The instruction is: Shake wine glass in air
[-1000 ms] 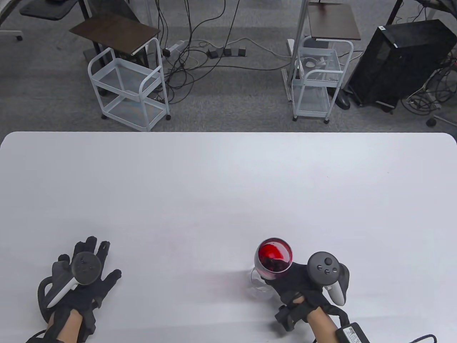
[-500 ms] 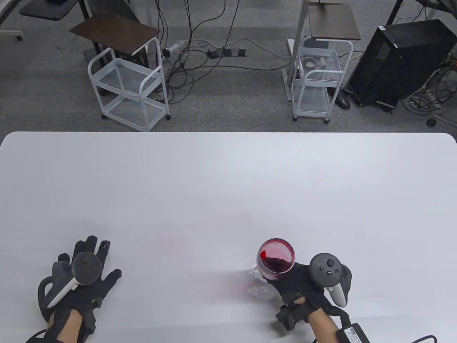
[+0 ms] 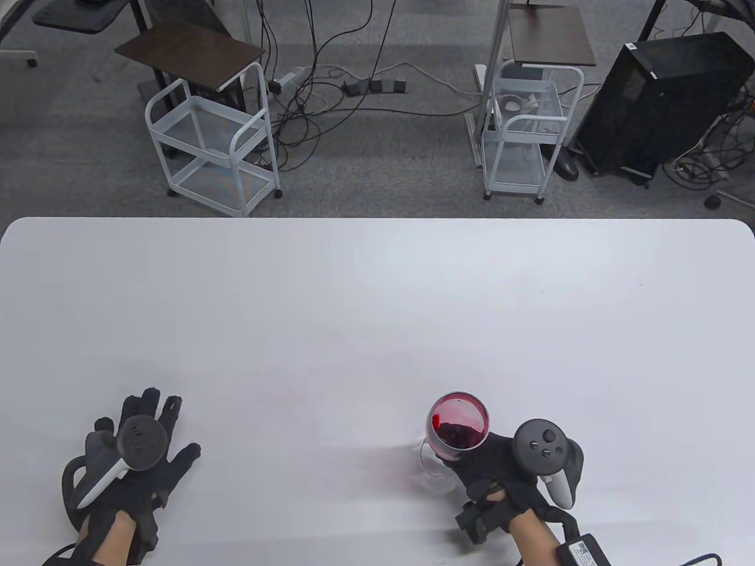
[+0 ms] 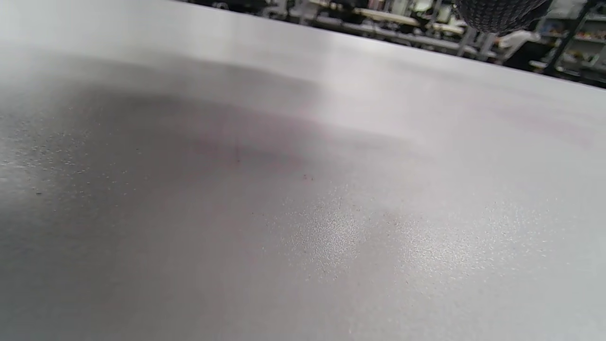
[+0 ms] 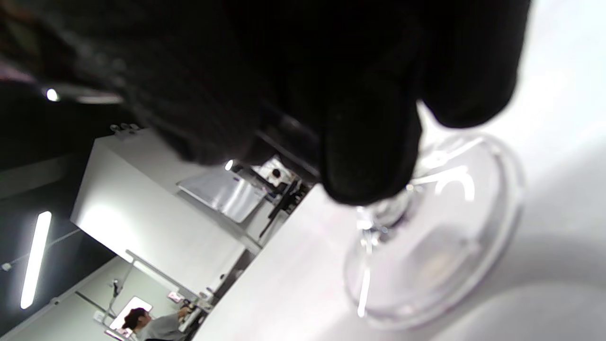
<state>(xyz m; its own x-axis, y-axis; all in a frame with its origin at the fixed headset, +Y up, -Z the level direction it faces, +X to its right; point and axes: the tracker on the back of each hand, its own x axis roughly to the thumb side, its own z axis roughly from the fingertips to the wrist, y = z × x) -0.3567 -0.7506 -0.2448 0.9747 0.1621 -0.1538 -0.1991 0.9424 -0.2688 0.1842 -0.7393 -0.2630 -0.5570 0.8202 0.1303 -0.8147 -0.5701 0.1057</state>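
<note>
While it holds red wine: the glass (image 3: 457, 427) sits at about 5 o'clock on the surface (image 3: 377, 306), near the front edge, its bowl showing round from above.
Stem and foot: in the right wrist view the clear foot (image 5: 435, 232) shows below the gloved fingers (image 5: 374, 142), with pale surface behind it; whether the foot is clear of the surface or resting on it I cannot tell for certain, though a faint reddish shadow falls at 7 o'clock from the bowl.
Right grip: the right hand (image 3: 501, 471) comes in from 5 o'clock and its fingers curl round the stem just under the bowl, thumb side hidden; it has firm hold of the glass.
Wine: the liquid lies unevenly in the bowl, brighter at the 9 o'clock side, which suggests it is sloshing.
Step in hand: by my reading, the shaking itself, or the lift just into it, with the glass kept low and close to the person.
Next move calls for: small, even wrist swings with the bowl kept near upright, since the wine fills a good part of it and a hard jerk could spill over the rim; the pinch on the thin stem must not slacken.
Left grip: the left hand (image 3: 133, 466) lies flat at 7 o'clock, fingers spread and straight, holding nothing, well apart from the glass.
Left wrist view: bare surface only, one fingertip (image 4: 499, 13) at the top edge.
</note>
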